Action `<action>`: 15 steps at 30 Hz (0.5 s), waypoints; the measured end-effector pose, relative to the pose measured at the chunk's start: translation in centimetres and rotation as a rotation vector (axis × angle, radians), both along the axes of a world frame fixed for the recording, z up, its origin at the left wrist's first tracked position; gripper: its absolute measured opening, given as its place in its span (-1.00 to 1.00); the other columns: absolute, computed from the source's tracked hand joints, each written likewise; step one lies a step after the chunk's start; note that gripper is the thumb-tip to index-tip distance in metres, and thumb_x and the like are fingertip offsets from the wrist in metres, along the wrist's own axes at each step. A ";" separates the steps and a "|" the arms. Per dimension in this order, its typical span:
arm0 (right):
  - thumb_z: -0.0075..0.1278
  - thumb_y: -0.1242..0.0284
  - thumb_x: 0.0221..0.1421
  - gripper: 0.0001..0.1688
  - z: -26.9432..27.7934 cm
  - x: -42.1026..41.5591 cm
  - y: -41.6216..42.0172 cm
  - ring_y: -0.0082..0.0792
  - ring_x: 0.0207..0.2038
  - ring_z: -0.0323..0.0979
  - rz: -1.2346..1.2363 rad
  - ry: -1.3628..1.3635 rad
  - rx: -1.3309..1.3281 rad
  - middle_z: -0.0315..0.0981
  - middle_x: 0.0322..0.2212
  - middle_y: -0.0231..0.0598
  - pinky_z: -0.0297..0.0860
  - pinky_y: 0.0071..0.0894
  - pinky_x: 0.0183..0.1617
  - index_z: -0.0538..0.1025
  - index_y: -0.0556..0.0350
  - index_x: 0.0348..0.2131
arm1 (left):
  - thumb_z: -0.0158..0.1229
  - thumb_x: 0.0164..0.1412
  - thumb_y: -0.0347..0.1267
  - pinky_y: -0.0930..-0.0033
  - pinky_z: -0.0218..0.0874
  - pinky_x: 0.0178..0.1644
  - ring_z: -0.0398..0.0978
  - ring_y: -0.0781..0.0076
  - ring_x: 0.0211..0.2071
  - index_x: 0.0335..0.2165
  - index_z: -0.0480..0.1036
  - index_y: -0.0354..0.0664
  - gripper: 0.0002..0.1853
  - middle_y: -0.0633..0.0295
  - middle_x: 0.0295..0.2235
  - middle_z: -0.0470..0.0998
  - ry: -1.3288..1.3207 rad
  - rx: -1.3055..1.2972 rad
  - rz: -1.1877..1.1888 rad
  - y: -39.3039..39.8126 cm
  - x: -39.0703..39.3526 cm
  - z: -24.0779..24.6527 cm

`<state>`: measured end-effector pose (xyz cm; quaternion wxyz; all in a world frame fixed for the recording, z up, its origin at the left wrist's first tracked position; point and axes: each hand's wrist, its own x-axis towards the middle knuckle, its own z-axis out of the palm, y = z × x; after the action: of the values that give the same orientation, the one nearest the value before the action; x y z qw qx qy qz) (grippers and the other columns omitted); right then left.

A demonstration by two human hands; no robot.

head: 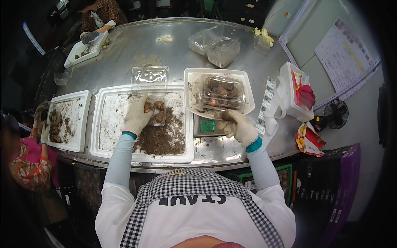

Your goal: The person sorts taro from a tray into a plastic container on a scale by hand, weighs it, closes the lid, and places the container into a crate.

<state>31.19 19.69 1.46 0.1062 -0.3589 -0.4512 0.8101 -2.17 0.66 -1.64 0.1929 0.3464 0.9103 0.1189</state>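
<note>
My left hand (138, 114), in a pale knit glove, reaches into an open clear plastic clamshell box (159, 123). Between its thumb and fingers shows a brown tuber (146, 107), likely a small taro. Other tubers (159, 105) lie in the box, whose lid (149, 74) is folded back. The box rests in a large white foam tray (96, 124) with loose soil. My right hand (238, 127), gloved too, has curled fingers at the front rim of a white plastic tray (189, 93). That tray sits on a digital scale (206, 132) and holds a lidded clamshell of tubers (222, 91).
Stacked clear boxes (221, 51) stand at the back. A label roll strip (265, 107), a white foam box (293, 102) and a small black fan (336, 114) are at right. Two other people work at left with foam trays (86, 121). The metal table edge (204, 169) runs before me.
</note>
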 end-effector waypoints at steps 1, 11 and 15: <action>-0.21 0.36 0.42 -0.59 0.9 -0.1 0.4 -0.53 -0.53 0.48 -0.036 0.031 0.112 0.61 -0.36 -0.16 0.46 -0.60 -0.50 0.50 0.28 0.04 | 0.33 0.15 -0.27 0.10 0.35 0.16 0.49 0.01 0.08 0.29 0.26 0.13 -0.25 0.02 0.08 0.49 0.013 0.025 -0.002 0.1 -0.1 -0.3; 0.00 0.47 0.23 -0.64 3.8 -3.6 9.5 -0.16 -0.11 0.58 -0.047 -0.279 1.522 0.61 -0.20 -0.06 0.47 -0.23 -0.02 0.55 0.15 0.00 | 0.33 0.10 -0.20 0.19 0.25 0.24 0.47 0.09 0.16 0.30 0.29 -0.10 -0.19 -0.01 0.16 0.49 -0.144 0.428 -0.008 -0.4 -1.3 -1.2; 0.08 0.24 0.17 -0.70 5.2 -4.6 8.3 0.01 -0.14 0.56 0.371 -0.561 1.614 0.60 -0.23 -0.02 0.48 -0.10 -0.04 0.65 -0.01 -0.19 | 0.33 0.13 -0.21 0.08 0.36 0.12 0.52 -0.05 0.04 0.33 0.21 0.08 -0.18 -0.01 0.02 0.52 -0.046 0.177 0.014 0.0 -0.8 -0.9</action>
<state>26.59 27.95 6.69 0.0794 -0.2812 -0.9476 0.1293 -3.00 0.65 -2.58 0.1817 0.3530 0.8939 0.2080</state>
